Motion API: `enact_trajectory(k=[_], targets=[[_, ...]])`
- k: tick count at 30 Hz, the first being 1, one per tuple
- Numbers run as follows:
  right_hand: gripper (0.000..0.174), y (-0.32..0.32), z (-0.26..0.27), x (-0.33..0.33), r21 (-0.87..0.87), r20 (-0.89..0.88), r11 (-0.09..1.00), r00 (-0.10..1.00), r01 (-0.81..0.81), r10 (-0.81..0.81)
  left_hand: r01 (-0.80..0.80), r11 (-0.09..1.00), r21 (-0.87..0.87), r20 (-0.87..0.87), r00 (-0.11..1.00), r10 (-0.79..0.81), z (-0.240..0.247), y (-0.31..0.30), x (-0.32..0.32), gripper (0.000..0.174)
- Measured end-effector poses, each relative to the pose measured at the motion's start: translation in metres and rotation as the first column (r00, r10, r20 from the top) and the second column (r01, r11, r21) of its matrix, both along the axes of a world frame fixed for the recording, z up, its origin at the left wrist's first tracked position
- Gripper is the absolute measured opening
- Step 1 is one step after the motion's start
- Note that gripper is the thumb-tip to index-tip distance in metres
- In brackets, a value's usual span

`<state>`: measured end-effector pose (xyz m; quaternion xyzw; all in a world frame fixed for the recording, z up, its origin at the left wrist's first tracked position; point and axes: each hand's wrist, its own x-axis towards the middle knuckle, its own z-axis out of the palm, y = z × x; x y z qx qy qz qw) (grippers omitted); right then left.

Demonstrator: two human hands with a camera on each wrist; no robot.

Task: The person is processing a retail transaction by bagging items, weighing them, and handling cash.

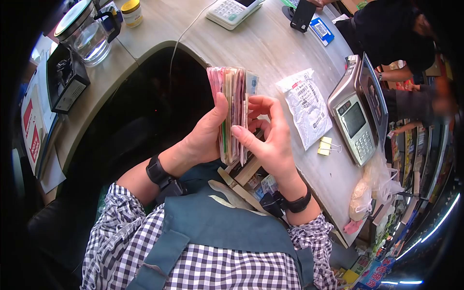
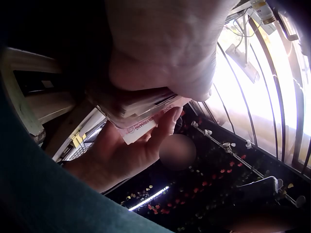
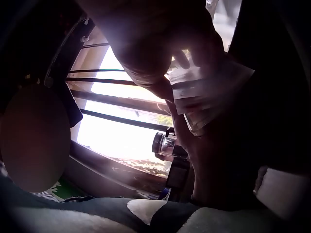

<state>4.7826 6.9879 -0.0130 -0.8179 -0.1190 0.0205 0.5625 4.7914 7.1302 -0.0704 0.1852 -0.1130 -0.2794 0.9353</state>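
Observation:
A thick stack of banknotes (image 1: 232,116) stands on edge between both hands in the head view, with pink, tan and green edges showing. The left hand (image 1: 205,130) grips its left side, thumb up along the notes. On the right side, the right hand (image 1: 273,140) holds the stack with its thumb on the near face and its fingers curled behind. The left wrist view shows the notes (image 2: 138,128) between the left hand (image 2: 165,43) and the right hand (image 2: 126,155). In the dark right wrist view, notes (image 3: 204,92) fan out beside the right hand (image 3: 160,43).
On the counter (image 1: 270,53) lie a white plastic packet (image 1: 309,106), a yellow binder clip (image 1: 325,146), a card terminal (image 1: 355,121) and a calculator (image 1: 232,12). A glass jug (image 1: 89,41) stands at the left. An open drawer (image 1: 249,171) is below the hands; people stand at the upper right.

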Motion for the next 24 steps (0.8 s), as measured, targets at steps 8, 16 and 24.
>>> enact_trajectory(k=[8, 16, 24], targets=[[0.044, 0.002, 0.008, -0.005, 0.130, 0.116, 0.992, 0.993, 0.008, -0.023, -0.015, 0.996, -0.089, -0.074, 0.997, 0.009, 0.006, -0.004, -0.003, 0.071], [0.028, -0.001, 0.016, -0.002, -0.318, 0.337, 0.948, 0.936, 0.014, 0.099, -0.006, 0.998, -0.060, -0.127, 0.992, -0.001, -0.008, 0.004, -0.002, 0.045], [0.045, 0.008, 0.014, -0.004, -0.305, 0.399, 0.942, 0.917, 0.138, -0.006, -0.042, 0.991, -0.126, -0.122, 0.992, 0.026, 0.001, 0.000, -0.002, 0.053]])
